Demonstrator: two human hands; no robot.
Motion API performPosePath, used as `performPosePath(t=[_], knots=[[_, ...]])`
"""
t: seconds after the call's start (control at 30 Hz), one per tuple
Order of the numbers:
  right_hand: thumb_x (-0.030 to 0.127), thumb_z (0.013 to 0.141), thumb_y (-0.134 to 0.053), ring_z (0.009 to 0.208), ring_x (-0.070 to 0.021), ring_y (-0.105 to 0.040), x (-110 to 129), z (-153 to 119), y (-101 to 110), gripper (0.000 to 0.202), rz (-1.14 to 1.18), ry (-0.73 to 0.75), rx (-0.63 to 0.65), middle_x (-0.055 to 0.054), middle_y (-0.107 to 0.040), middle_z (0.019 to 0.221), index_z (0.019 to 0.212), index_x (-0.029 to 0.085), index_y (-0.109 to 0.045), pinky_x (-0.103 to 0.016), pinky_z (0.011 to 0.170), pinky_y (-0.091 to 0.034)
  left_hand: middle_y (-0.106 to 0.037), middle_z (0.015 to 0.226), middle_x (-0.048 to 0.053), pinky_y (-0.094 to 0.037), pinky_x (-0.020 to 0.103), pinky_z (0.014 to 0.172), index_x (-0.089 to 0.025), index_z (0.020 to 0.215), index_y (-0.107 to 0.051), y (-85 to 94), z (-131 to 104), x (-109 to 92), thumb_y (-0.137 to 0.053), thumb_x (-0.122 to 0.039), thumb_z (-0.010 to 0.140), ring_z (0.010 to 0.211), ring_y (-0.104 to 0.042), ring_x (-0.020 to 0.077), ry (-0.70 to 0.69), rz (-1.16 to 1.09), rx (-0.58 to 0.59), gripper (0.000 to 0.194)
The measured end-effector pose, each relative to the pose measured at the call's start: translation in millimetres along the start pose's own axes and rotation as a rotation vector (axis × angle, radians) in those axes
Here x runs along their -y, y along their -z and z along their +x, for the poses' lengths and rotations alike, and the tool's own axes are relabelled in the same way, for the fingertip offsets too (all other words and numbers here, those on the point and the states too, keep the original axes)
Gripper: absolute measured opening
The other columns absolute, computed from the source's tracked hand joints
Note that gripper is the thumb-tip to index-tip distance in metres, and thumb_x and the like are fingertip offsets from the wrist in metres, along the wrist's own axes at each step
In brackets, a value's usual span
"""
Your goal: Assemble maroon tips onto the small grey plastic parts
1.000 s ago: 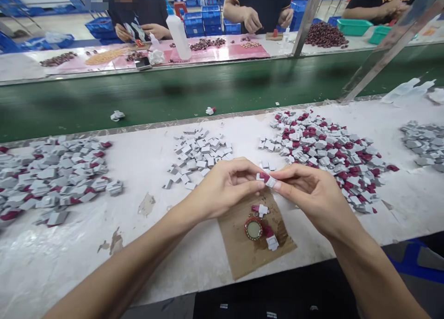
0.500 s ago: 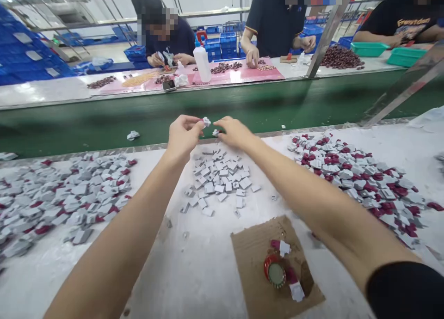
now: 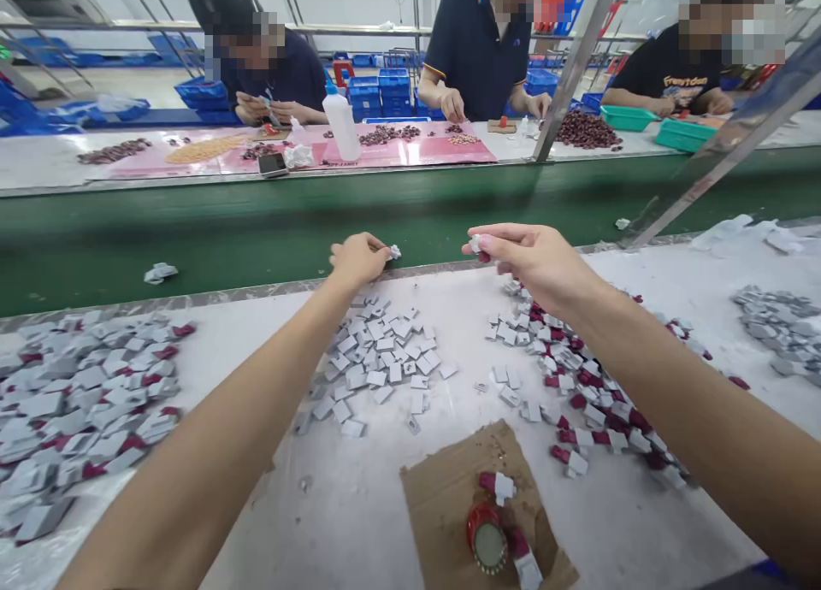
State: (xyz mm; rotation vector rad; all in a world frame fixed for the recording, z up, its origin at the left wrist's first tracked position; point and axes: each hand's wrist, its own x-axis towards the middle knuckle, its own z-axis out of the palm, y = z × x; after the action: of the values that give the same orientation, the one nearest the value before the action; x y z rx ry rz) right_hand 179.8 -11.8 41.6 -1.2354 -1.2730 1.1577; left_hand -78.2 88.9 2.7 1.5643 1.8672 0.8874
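My left hand (image 3: 360,261) is over the near edge of the green belt, its fingertips closed on a small white plastic piece (image 3: 394,252). Farther right, my right hand (image 3: 545,265) pinches a white-and-maroon plastic piece (image 3: 475,244) between thumb and fingers. Below my left hand lies a loose pile of small grey-white blocks (image 3: 385,351). Under my right hand and forearm spreads a heap of white-and-maroon pieces (image 3: 590,385), partly covered by the arm.
A cardboard sheet (image 3: 442,504) carries a red bottle cap (image 3: 488,545) and two white-and-maroon pieces. More pieces (image 3: 96,393) are heaped at left, grey parts (image 3: 779,325) at far right. Beyond the green belt (image 3: 269,222), several people work. A slanted metal post (image 3: 699,179) stands at right.
My hands have moved apart: the right has swung right with a white-and-maroon piece, while the left has shifted slightly right and lower. The view has turned a little to the right.
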Motion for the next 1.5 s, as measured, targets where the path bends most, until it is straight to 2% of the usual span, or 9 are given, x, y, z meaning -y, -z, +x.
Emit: performPosePath(t=[0.1,0.17,0.3,0.53,0.7,0.87,0.97,1.1,1.5], knots=[[0.042,0.086,-0.095,0.099,-0.024,-0.08,3,-41,18,0.029,0.122,-0.034,-0.023,-0.009,-0.088,0.113,0.106,0.024,-0.086,-0.042,0.087,-0.069,-0.075,0.125,0.014,-0.039,0.057,0.118,-0.019,0.087,-0.07,8.5,-31,-17,-0.084,-0.03,0.086,0.153,-0.047,0.0432,-0.069,0.019,-0.043,0.018],[0.043,0.084,-0.096,0.096,-0.0227,-0.081,4,-62,18,0.03,0.193,-0.051,-0.03,-0.007,-0.088,0.11,0.106,0.025,-0.084,-0.042,0.091,-0.07,-0.075,0.133,0.011,-0.048,0.05,0.112,-0.021,0.11,-0.073,11.9,-68,-31,-0.082,-0.031,0.091,0.138,-0.062,0.035,-0.202,-0.043,0.027,0.024],[0.041,0.084,-0.097,0.086,-0.0194,-0.08,2,-99,8,0.033,0.328,-0.027,-0.042,-0.003,-0.086,0.102,0.111,0.027,-0.084,-0.039,0.09,-0.07,-0.078,0.124,0.009,-0.059,0.042,0.103,-0.023,0.123,-0.07,7.2,-157,-53,-0.075,-0.034,0.102,0.118,-0.073,0.026,-0.556,-0.447,0.442,0.024],[0.047,0.084,-0.1,0.067,-0.0171,-0.072,-9,-164,6,0.031,0.197,0.043,-0.103,0.001,-0.077,0.079,0.098,0.027,-0.082,-0.031,0.065,-0.065,-0.08,0.108,0.004,-0.062,0.034,0.095,-0.023,0.114,-0.073,-4.6,-239,-46,-0.076,-0.021,0.103,0.1,-0.076,0.0182,-0.5,-0.659,0.487,0.011],[0.039,0.095,-0.092,0.102,-0.0256,-0.081,-22,-213,19,0.017,-0.037,0.074,-0.013,-0.007,-0.083,0.112,0.11,0.032,-0.089,-0.032,0.086,-0.071,-0.083,0.104,0.005,-0.063,0.035,0.089,-0.022,0.11,-0.078,2.2,-272,-30,-0.074,-0.029,0.106,0.097,-0.079,0.0215,-0.322,-0.585,0.644,0.009],[0.036,0.098,-0.088,0.098,-0.024,-0.081,-39,-239,22,0.012,-0.215,0.102,-0.02,-0.005,-0.084,0.106,0.11,0.036,-0.09,-0.028,0.082,-0.07,-0.082,0.109,0.008,-0.062,0.041,0.089,-0.02,0.118,-0.076,7.8,-276,-13,-0.071,-0.031,0.107,0.099,-0.077,0.0255,-0.493,-0.285,0.687,0.016],[0.04,0.097,-0.089,0.093,-0.0227,-0.08,-43,-251,23,0.007,-0.29,0.112,-0.102,-0.003,-0.085,0.1,0.103,0.036,-0.09,-0.025,0.08,-0.069,-0.078,0.123,0.014,-0.055,0.056,0.105,-0.019,0.12,-0.076,17.5,-258,3,-0.065,-0.021,0.107,0.122,-0.068,0.0353,-0.712,0.101,0.37,0.017],[0.043,0.095,-0.089,0.095,-0.0232,-0.083,-45,-267,24,0.009,-0.325,0.077,-0.103,-0.002,-0.086,0.101,0.101,0.036,-0.09,-0.022,0.078,-0.069,-0.07,0.141,0.023,-0.048,0.066,0.106,-0.017,0.128,-0.076,36.2,-233,27,-0.064,-0.012,0.103,0.138,-0.053,0.0474,-0.654,0.543,0.055,0.028],[0.035,0.102,-0.083,0.094,-0.021,-0.084,-44,-270,4,0.005,-0.243,0.042,0.018,-0.001,-0.086,0.102,0.106,0.036,-0.087,-0.022,0.081,-0.068,-0.081,0.114,0.008,-0.039,0.054,0.108,-0.02,0.115,-0.075,45.2,-211,40,-0.069,-0.01,0.104,0.118,-0.063,0.0327,-0.588,0.367,0.194,0.016]])
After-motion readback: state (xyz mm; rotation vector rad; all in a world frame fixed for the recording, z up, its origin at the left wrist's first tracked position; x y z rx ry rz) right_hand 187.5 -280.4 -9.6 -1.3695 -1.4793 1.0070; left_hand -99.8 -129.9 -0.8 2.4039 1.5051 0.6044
